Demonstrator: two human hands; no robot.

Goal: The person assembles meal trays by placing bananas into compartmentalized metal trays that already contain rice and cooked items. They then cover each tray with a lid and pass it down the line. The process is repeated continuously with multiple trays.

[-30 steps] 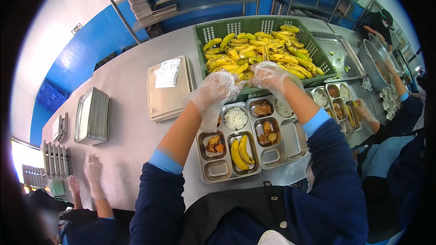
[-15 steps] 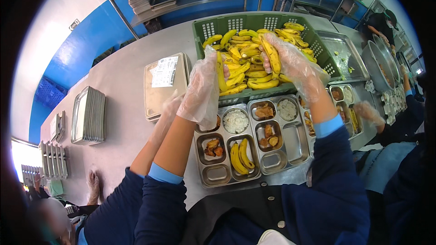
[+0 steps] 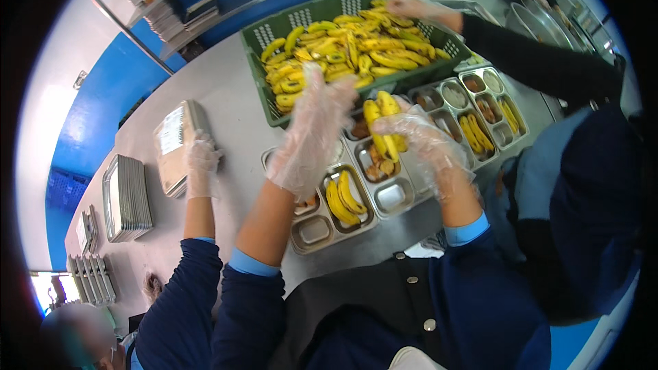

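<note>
My right hand (image 3: 421, 138), in a clear plastic glove, grips bananas (image 3: 374, 118) above a metal compartment tray (image 3: 404, 214) with pieces of browned food in it. To its left, my gloved left hand (image 3: 310, 133) is raised with fingers stretched out and nothing visible in it. It partly covers another compartment tray (image 3: 299, 241), where two bananas (image 3: 345, 199) lie in one section. Just beyond my hands stands a green plastic crate (image 3: 266, 108) heaped with yellow bananas (image 3: 384, 44).
A co-worker's gloved hand (image 3: 203, 154) touches a lidded box (image 3: 171, 133) on the left, near stacked metal trays (image 3: 127, 199). From the right, another person's arm (image 3: 534, 48) crosses to the crate. Filled trays (image 3: 495, 106) stand at right.
Both my hands have drawn back from the crate, bananas in the right one. The right-hand co-worker's arm now reaches to the crate. The left co-worker's hand has moved onto the box.
</note>
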